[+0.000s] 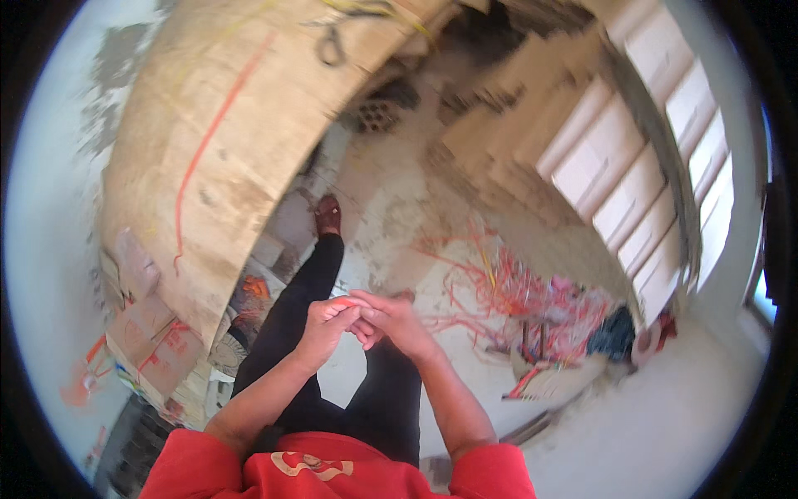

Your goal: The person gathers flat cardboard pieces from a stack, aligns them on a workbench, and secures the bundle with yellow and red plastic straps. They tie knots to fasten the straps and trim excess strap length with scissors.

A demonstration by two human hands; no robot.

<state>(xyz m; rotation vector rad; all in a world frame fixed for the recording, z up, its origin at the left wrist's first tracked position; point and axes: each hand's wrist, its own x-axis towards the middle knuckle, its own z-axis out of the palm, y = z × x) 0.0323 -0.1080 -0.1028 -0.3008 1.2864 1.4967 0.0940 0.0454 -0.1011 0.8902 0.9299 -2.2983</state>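
My left hand (328, 323) and my right hand (389, 318) meet in front of my waist, fingers curled and touching each other. Whether something small sits between the fingers is too blurred to tell. Below them are my black trousers (303, 295) and one brown shoe (327, 214) stepping forward on the dusty concrete floor (391, 216). My red shirt (332, 470) fills the lower edge.
A rough plastered wall (216, 141) with red marking lines rises on the left. A tangle of red and orange wires (519, 299) lies on the floor to the right. Stacked pale blocks (632, 183) stand at the back right. Cardboard boxes (145, 333) sit at the wall's foot.
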